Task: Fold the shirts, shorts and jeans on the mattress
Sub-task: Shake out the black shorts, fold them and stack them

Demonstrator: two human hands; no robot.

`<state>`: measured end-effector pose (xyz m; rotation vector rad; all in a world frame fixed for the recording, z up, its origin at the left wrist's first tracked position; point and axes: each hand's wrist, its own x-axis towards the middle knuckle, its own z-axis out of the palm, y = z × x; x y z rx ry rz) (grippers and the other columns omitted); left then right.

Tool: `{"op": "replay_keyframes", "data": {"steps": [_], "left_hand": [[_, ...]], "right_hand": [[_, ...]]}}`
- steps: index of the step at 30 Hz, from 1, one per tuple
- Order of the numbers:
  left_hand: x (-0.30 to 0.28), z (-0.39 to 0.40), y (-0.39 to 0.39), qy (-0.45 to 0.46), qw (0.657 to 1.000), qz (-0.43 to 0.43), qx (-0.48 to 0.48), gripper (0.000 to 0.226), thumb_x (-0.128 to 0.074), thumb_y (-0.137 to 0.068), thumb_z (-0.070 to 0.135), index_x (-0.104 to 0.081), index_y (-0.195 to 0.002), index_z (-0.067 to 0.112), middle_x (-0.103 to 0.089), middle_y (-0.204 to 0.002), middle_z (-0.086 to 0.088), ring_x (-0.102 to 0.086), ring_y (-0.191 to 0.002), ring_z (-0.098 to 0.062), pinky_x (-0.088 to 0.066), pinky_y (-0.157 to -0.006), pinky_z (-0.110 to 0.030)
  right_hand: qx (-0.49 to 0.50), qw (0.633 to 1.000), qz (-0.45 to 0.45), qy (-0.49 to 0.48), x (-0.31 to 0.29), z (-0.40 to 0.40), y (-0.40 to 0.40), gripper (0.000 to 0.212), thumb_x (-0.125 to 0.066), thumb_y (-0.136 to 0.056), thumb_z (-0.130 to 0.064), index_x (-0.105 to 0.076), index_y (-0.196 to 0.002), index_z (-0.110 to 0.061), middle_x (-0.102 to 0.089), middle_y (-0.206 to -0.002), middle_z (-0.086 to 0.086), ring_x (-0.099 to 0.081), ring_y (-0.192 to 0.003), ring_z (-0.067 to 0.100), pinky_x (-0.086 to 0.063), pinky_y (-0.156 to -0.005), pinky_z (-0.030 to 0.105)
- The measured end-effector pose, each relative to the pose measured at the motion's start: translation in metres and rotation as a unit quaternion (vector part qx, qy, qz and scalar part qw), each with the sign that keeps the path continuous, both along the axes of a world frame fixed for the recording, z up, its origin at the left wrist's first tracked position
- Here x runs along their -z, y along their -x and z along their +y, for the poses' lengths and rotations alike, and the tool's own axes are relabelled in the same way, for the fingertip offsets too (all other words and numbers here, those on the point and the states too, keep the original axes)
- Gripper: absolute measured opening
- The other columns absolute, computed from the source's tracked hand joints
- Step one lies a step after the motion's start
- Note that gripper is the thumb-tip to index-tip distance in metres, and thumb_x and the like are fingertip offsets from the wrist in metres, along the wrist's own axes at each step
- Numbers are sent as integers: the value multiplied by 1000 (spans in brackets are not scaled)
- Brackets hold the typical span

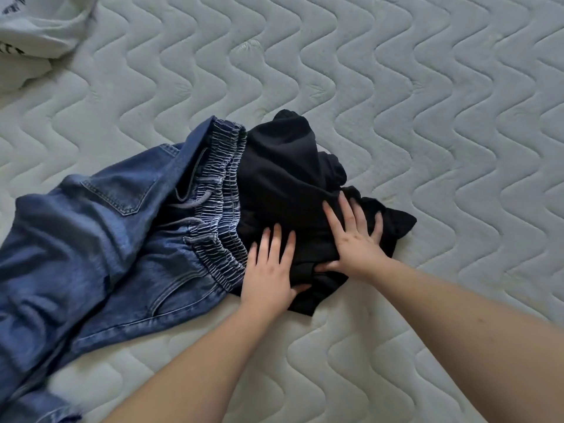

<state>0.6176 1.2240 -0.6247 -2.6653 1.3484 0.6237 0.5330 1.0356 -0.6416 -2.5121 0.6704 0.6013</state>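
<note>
Quilted mattress [396, 87] under jeans [91, 239], black garment [283, 184], white garment [36, 32]

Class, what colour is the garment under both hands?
Black, seen in the head view.

Soft, even daylight; edges slightly blurred, curved.

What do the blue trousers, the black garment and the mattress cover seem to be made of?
Blue trousers: denim, judging by faded weave and contrast stitching. Black garment: soft matte fabric, perhaps cotton knit; it crumples loosely. Mattress cover: pale quilted textile with wavy stitched channels.
</note>
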Motion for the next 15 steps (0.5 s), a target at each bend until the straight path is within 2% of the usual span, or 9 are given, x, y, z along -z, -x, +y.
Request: {"op": "replay_keyframes", "data": {"steps": [4,7,9,12,14,15], "left_hand": [[4,-1,1,-8,1000,-13,3,109,-57,-78,73,-7,-157,16,-3,-163,-17,-4,-151,-34,-11,-120,-49],[4,-2,2,-24,999,-21,7,109,-53,-80,73,-1,-157,17,3,-163,-16,0,-151,-33,-9,-120,-48],[0,-3,4,-31,999,-27,2,107,-53,-82,72,-1,-157,18,2,-163,-15,0,-151,-31,-10,-120,-45],[-8,-4,11,-26,999,-21,-18,92,-52,-90,60,-5,-157,18,-2,-163,-13,-3,-151,-28,-15,-120,-41],[-14,-1,19,-27,999,-8,-21,78,-51,-95,42,-10,-157,18,-5,-164,-11,-6,-151,-26,-20,-118,-37],[-17,2,24,-28,999,6,-21,73,-50,-96,33,-12,-157,18,-7,-164,-10,-7,-151,-25,-23,-115,-36]], "right_hand": [[4,999,-32,10,4,-1,2,142,-73,-53,-78,35,-141,-47,47,-147,-14,25,-143,15,21,-106,58],[14,998,-54,16,-1,1,3,140,-76,-52,-75,24,-146,-48,28,-154,-13,17,-144,14,11,-112,59],[28,997,-63,24,-6,1,2,133,-77,-54,-72,10,-149,-43,10,-155,-9,8,-144,17,5,-114,57],[68,995,-66,45,-17,12,1,97,-76,-71,-53,-14,-144,-38,-16,-145,3,-17,-138,27,-16,-109,51],[78,992,-58,81,-22,29,9,63,-61,-87,-32,-24,-139,-34,-30,-135,6,-30,-128,30,-25,-103,49],[76,991,-49,99,-24,40,17,54,-52,-91,-23,-27,-137,-32,-35,-131,7,-33,-125,30,-28,-101,48]]}}
